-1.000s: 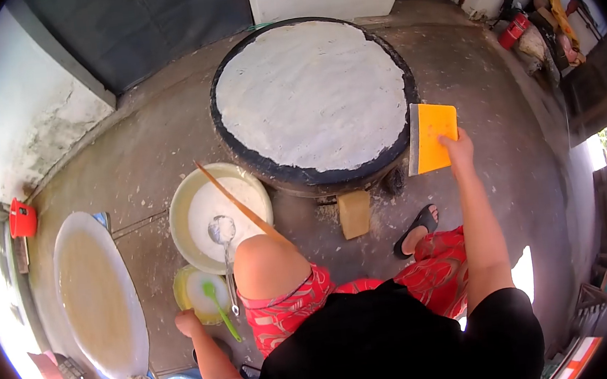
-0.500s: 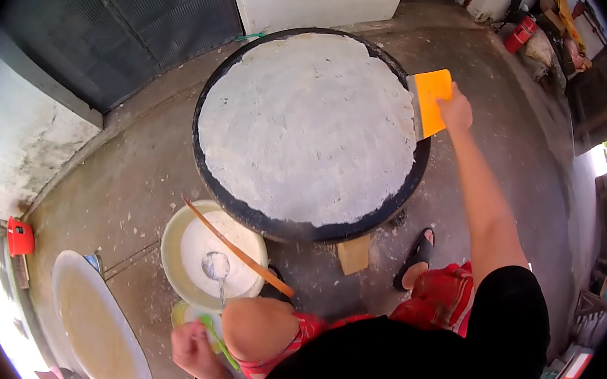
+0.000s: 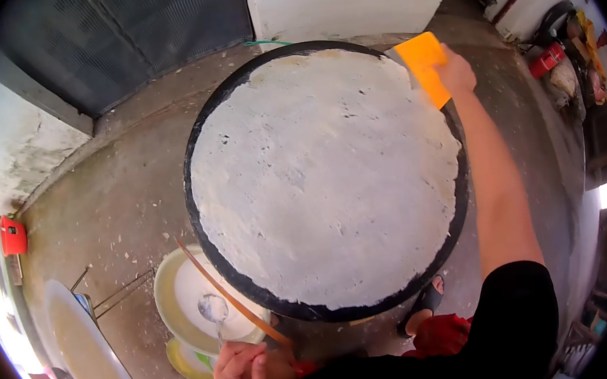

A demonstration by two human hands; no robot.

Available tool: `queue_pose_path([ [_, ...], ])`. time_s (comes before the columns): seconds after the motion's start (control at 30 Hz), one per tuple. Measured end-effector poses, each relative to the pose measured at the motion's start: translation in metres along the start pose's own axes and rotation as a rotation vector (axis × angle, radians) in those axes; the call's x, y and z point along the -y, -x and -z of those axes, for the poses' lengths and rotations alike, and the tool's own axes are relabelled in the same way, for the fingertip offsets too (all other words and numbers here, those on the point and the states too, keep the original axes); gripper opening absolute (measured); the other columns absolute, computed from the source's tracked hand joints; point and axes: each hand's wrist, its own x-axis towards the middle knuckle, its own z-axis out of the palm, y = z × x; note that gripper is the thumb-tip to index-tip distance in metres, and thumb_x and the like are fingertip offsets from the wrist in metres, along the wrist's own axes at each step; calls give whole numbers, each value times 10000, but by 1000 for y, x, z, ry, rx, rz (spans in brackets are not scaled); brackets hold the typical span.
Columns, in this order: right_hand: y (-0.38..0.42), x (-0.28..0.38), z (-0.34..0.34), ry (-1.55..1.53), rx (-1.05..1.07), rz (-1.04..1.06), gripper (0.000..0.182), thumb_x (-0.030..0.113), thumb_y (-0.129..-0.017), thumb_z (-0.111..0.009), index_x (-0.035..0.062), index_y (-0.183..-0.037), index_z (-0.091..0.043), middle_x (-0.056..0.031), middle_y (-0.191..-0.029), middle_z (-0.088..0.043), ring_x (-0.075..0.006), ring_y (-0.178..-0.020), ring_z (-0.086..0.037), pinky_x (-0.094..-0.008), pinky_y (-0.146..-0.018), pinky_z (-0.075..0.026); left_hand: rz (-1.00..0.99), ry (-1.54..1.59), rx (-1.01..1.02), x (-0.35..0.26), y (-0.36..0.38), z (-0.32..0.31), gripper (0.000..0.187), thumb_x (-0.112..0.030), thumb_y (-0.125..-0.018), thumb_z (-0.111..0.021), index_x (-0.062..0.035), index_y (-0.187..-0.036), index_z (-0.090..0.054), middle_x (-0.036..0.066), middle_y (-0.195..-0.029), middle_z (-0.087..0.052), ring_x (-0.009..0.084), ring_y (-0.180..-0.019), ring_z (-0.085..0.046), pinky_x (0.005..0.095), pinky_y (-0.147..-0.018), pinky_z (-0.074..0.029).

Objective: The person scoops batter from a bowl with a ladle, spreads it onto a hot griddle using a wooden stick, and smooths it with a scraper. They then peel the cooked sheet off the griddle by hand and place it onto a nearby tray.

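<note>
A large round black griddle (image 3: 201, 236) carries a wide, thin layer of pale batter (image 3: 332, 179) that reaches nearly to its rim. My right hand (image 3: 457, 71) grips a yellow scraper (image 3: 425, 68) at the griddle's upper right edge, with the blade against the batter's border. My left hand (image 3: 242, 371) is held near my knee, fingers curled, below a bowl of white batter (image 3: 193, 291); whether it holds anything cannot be made out. A metal ladle (image 3: 213, 308) rests in that bowl, and a curved wooden stick (image 3: 229, 291) lies across it.
A large round tray (image 3: 89, 352) stands at the lower left, beside thin metal rods. A small yellowish bowl (image 3: 188, 361) sits below the batter bowl. A red bucket (image 3: 13, 236) is at far left. Piled items and a red canister (image 3: 547, 61) are at the upper right wall.
My right hand has moved the scraper up along the griddle's right edge and tilted it. My left hand has shifted right. The view has leaned closer over the griddle.
</note>
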Motion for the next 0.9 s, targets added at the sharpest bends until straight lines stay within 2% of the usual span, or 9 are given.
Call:
queue_pose_path([
  [0.13,-41,42,-22,63,-24,116,545,297,-733,-597,310,-1247,-418,-59,-1135,-547,-245,-1032,-523,-366,-853,-413,57,-3,42,2,-16,4,91,16,-771,-570,17,-860,-590,119,-805,-581,213,-765,-549,284,-692,-431],
  [0.3,-86,122,-69,-97,-63,530,563,274,-729,-585,343,-1255,-397,-35,-1160,-536,-229,-1059,-505,-370,-900,-369,69,9,97,15,-22,13,97,18,-777,-554,15,-864,-597,128,-803,-583,228,-749,-552,298,-688,-432],
  [0.47,-44,241,-84,-385,38,914,528,74,-722,-584,257,-1208,-485,-75,-1143,-551,-218,-1022,-530,-298,-902,-390,114,69,137,16,-22,21,106,19,-779,-542,25,-869,-598,133,-804,-589,239,-746,-558,308,-683,-435],
  [0.5,-32,264,-87,-431,61,998,532,35,-715,-578,247,-1196,-498,-74,-1147,-549,-215,-1020,-533,-296,-907,-394,104,54,140,16,-21,23,111,17,-778,-542,27,-873,-599,132,-802,-592,238,-747,-562,309,-679,-437],
  [0.57,6,303,-88,-938,656,1093,548,-24,-688,-577,222,-1174,-518,-72,-1146,-550,-212,-1006,-543,-305,-890,-418,101,43,137,15,-18,25,117,14,-777,-543,29,-878,-600,132,-801,-594,237,-749,-565,309,-675,-439],
  [0.63,57,342,-88,-847,666,1244,536,-36,-667,-590,205,-1143,-537,-74,-1133,-558,-222,-996,-552,-321,-879,-432,58,59,135,11,-17,29,133,13,-766,-550,22,-887,-606,134,-811,-596,245,-747,-572,312,-663,-443],
  [0.7,130,362,-57,-554,490,1441,535,-39,-628,-621,193,-1106,-560,-82,-1099,-575,-234,-988,-558,-326,-871,-441,25,50,128,10,-14,32,139,14,-760,-554,20,-888,-607,137,-817,-596,250,-745,-574,312,-658,-444],
  [0.83,247,366,-39,-534,656,1845,516,-27,-579,-658,176,-1049,-590,-86,-977,-616,-261,-908,-581,-334,-809,-463,-42,15,129,8,2,40,159,16,-744,-562,11,-896,-607,143,-827,-593,259,-741,-575,311,-651,-445],
  [0.9,309,332,-11,-392,760,2052,396,33,-612,-648,190,-974,-620,-70,-880,-630,-251,-837,-601,-337,-748,-481,-62,15,116,8,12,45,161,13,-748,-563,9,-903,-606,142,-831,-593,258,-743,-574,312,-651,-445],
])
